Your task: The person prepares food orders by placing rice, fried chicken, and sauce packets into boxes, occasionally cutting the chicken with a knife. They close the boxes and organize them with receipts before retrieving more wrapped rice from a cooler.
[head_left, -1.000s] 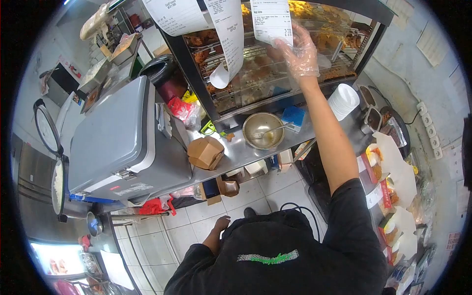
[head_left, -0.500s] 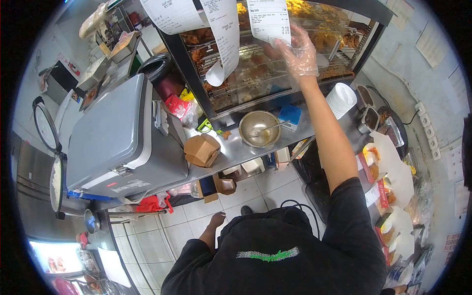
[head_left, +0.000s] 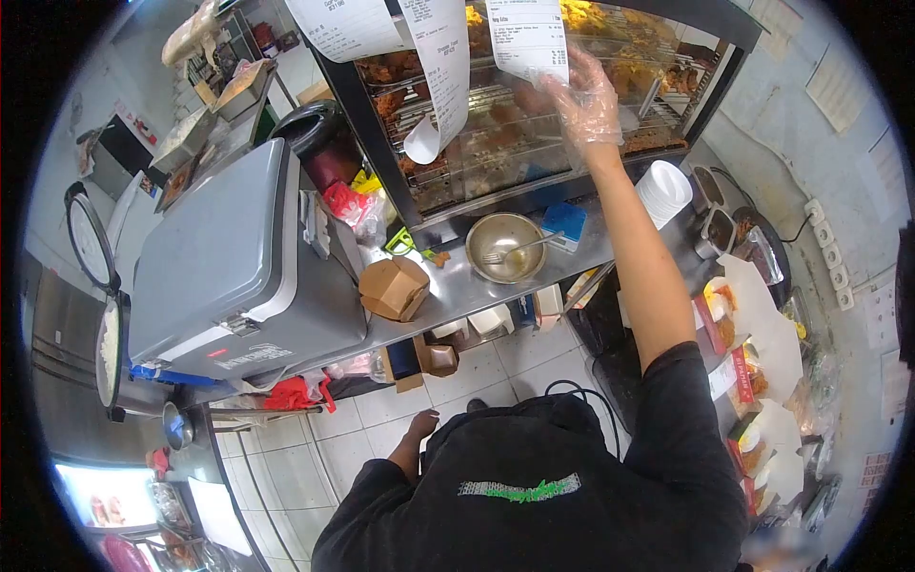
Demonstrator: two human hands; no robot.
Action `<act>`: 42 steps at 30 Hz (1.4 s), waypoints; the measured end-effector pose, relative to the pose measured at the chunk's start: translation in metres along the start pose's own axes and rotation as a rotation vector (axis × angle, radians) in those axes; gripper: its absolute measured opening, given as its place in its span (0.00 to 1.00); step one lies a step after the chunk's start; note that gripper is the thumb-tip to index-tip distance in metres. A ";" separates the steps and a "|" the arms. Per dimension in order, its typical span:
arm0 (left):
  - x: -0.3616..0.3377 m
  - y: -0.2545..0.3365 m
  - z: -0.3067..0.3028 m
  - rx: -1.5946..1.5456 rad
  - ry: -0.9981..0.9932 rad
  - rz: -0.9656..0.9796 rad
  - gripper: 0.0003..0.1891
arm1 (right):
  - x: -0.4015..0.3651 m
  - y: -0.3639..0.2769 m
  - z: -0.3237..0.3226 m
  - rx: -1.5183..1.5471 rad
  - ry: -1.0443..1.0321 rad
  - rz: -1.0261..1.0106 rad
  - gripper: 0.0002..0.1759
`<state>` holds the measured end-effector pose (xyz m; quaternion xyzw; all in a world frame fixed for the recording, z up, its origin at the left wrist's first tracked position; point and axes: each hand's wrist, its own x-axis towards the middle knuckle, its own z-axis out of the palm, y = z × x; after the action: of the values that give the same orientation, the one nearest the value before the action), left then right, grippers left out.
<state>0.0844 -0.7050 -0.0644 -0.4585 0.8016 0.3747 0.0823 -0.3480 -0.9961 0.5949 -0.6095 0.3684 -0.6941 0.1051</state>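
My right hand (head_left: 583, 103), in a clear plastic glove, reaches up to the glass front of a food display cabinet (head_left: 562, 176). Its fingers pinch the lower edge of a printed receipt (head_left: 527, 38) that hangs there. Two more paper slips hang to the left, a long curling receipt (head_left: 440, 81) and a wider receipt (head_left: 348, 27). Fried food (head_left: 581, 19) shows behind the glass. Down by my body, my bare left hand (head_left: 423, 425) hangs over the floor with its fingers curled, holding nothing that I can see.
Below the cabinet, a metal bowl (head_left: 503, 267) with a fork stands on the steel counter (head_left: 434, 303), beside an open brown box (head_left: 394, 289) and a large grey cooler (head_left: 214, 257). White stacked containers (head_left: 664, 191) are near my right forearm. Filled food boxes (head_left: 753, 377) line the right side.
My right hand stays at the receipt's lower edge, its fingers shifted slightly. The whole view has moved a little; my left hand still hangs low.
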 end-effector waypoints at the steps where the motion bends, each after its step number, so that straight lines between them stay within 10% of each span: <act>1: -0.002 0.000 -0.001 -0.111 0.015 -0.057 0.14 | -0.001 -0.002 0.000 -0.001 0.006 0.004 0.32; 7: 0.009 -0.032 0.010 0.042 -0.171 -0.229 0.23 | -0.019 0.021 -0.034 -0.310 0.030 -0.199 0.21; 8: -0.006 -0.001 0.006 -0.061 0.095 -0.231 0.22 | -0.033 -0.009 -0.037 -0.017 -0.049 0.234 0.36; 12: 0.001 0.011 -0.009 -0.051 0.055 0.134 0.13 | -0.154 0.011 -0.115 -0.427 0.055 0.325 0.21; 18: 0.044 0.115 -0.064 -0.293 -0.332 -0.219 0.15 | -0.461 0.077 -0.231 -0.485 0.068 1.129 0.21; 22: 0.133 0.156 -0.057 -0.198 -0.161 -0.023 0.13 | -0.619 0.071 -0.261 -0.369 0.222 1.514 0.19; 31: 0.510 0.155 0.084 -0.253 0.431 0.068 0.15 | -0.767 0.106 -0.294 -0.214 0.621 1.707 0.17; 37: 0.607 0.157 0.102 -0.237 0.560 -0.590 0.45 | -0.835 0.125 -0.325 -0.305 0.778 1.651 0.15; 42: 0.662 0.083 0.137 -0.628 0.601 -0.371 0.60 | -0.834 0.135 -0.329 -0.366 0.601 1.704 0.14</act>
<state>-0.3851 -1.0331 -0.4327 -0.6848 0.5423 0.4288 -0.2304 -0.4964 -0.4691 -0.1280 0.0664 0.8086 -0.4420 0.3826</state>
